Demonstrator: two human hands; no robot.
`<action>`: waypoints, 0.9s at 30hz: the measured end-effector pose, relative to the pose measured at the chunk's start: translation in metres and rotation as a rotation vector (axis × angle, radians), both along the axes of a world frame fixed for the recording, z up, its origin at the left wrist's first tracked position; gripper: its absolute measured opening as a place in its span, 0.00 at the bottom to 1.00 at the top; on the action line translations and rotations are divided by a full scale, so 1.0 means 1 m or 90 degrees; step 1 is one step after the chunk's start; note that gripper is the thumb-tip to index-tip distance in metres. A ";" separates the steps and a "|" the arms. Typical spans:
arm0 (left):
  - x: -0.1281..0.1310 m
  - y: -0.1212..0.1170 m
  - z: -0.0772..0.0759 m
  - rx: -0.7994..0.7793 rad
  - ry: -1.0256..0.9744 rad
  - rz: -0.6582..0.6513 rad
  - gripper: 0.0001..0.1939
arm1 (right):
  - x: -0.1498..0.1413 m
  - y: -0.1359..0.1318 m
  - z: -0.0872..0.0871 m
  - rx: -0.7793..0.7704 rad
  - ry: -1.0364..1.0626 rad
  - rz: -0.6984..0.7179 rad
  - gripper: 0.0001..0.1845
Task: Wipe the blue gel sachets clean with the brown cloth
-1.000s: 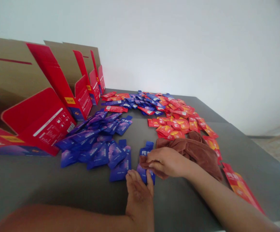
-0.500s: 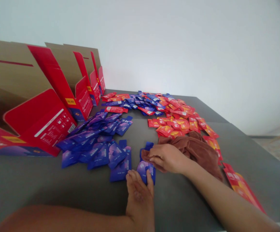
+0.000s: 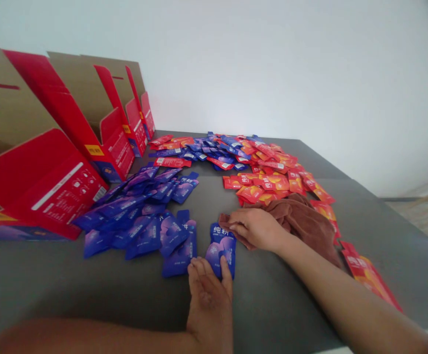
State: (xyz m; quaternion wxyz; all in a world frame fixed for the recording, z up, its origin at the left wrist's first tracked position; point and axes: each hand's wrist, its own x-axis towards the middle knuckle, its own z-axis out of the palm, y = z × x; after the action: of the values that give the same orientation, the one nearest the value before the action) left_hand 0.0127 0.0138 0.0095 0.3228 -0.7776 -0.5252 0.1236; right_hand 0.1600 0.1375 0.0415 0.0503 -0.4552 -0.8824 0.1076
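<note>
A blue pouch (image 3: 222,248) with purple shapes and white print lies flat on the grey table. My left hand (image 3: 210,290) holds its lower part, the thumb on its face and the fingers along its left edge. Bunched in my closed right hand (image 3: 257,227) is one end of a brown cloth (image 3: 302,223); that end touches the pouch's upper right corner. The rest of the cloth trails to the right under my forearm. Left of the held pouch, a heap of blue pouches (image 3: 140,216) spreads out, its nearest one close to my left fingertips.
Red cartons (image 3: 70,182) with raised brown cardboard flaps stand along the left side. Red-orange pouches (image 3: 273,182) lie beyond the cloth, and mixed red and blue pouches (image 3: 214,150) are piled at the back. A red pouch (image 3: 371,275) lies near the right edge. Behind the grey table (image 3: 118,290) is a white wall.
My right hand and the cloth end have moved off the pouch's top to its upper right corner, uncovering the white print. My left hand keeps its hold. The view has shifted slightly.
</note>
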 end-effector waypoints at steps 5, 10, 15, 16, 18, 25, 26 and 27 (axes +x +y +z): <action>-0.002 0.000 -0.002 0.002 -0.005 0.000 0.26 | -0.003 -0.005 0.003 0.001 0.011 0.013 0.10; -0.001 0.001 -0.001 -0.025 -0.021 0.003 0.25 | -0.014 -0.021 0.009 -0.034 0.051 0.154 0.08; -0.001 0.000 -0.001 -0.011 0.006 0.001 0.26 | -0.014 -0.014 0.004 -0.015 0.019 0.071 0.09; -0.001 0.000 -0.001 -0.007 0.009 0.002 0.26 | -0.012 -0.010 0.003 -0.013 0.007 0.040 0.09; -0.001 -0.001 0.000 -0.005 0.015 0.007 0.26 | -0.008 -0.003 0.001 -0.011 -0.007 -0.009 0.10; -0.001 -0.002 -0.001 0.010 0.000 -0.004 0.25 | -0.015 -0.017 0.005 -0.011 0.029 0.109 0.09; -0.001 -0.002 -0.002 0.011 -0.001 -0.010 0.24 | -0.017 -0.019 0.005 -0.012 0.035 0.126 0.09; -0.001 -0.002 -0.002 0.011 -0.002 -0.015 0.24 | -0.018 -0.019 0.004 -0.011 0.036 0.125 0.09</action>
State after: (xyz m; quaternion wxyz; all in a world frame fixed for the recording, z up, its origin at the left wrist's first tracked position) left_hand 0.0117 0.0117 0.0075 0.3302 -0.7810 -0.5176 0.1142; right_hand 0.1423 0.1182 0.0457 0.0604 -0.3638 -0.9201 0.1322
